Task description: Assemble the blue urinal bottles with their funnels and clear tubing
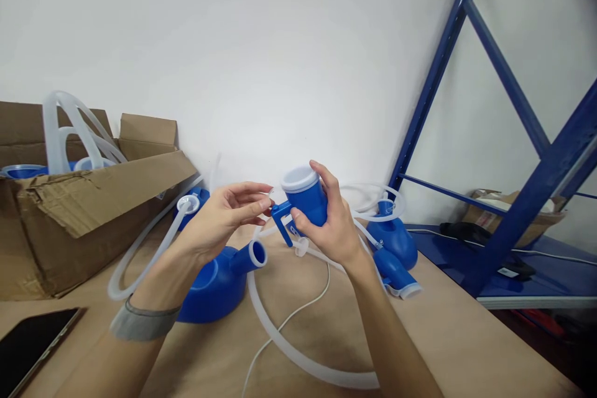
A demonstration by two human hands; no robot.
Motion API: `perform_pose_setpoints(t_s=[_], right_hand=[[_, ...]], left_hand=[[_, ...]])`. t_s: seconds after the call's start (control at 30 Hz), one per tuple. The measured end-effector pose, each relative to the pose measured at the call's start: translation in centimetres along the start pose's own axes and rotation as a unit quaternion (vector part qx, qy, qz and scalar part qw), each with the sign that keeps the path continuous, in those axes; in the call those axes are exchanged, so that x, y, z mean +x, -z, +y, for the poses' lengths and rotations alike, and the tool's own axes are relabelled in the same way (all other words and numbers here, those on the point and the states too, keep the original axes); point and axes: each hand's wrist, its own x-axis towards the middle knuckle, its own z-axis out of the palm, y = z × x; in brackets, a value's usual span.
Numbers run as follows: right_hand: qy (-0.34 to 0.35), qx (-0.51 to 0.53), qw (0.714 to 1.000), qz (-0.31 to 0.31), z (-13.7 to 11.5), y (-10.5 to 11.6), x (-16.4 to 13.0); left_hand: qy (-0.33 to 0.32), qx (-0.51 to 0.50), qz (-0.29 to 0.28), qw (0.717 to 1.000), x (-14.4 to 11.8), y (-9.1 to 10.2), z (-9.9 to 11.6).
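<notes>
While right hand (333,224) holds glossy blue cup (305,196) — left hand (224,217) pinching, curved translucent tube (289,348)

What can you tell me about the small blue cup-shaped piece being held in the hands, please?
The blue cup-shaped piece looks like glossy moulded plastic with a white translucent rim around its open top and a flat blue bracket jutting from its lower left side. It is held tilted above the brown table. The right hand wraps its body from the right, thumb across the front, while the left hand pinches with its fingertips at the bracket side. A translucent tube connector sits just beneath it.
</notes>
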Motion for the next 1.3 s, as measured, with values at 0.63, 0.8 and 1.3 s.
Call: perform_pose_setpoints(t_s=[0.63,0.8,1.3], right_hand=[[-0.141,0.050,0.987,-0.050,-1.7,-1.5,-0.5],[-0.142,0.037,0.988,-0.048,-2.5,-1.1,-0.4],[-0.071,0.120,0.988,-0.069,-2.1,-1.3,-0.8]], left_hand=[[-0.150,0.055,0.090,0.983,-1.0,-2.6,0.0],[-0.183,0.109,0.112,0.971,-1.5,-2.8,0.1],[-0.104,-0.019,0.033,0.994,-1.2,-1.6,0.5]])
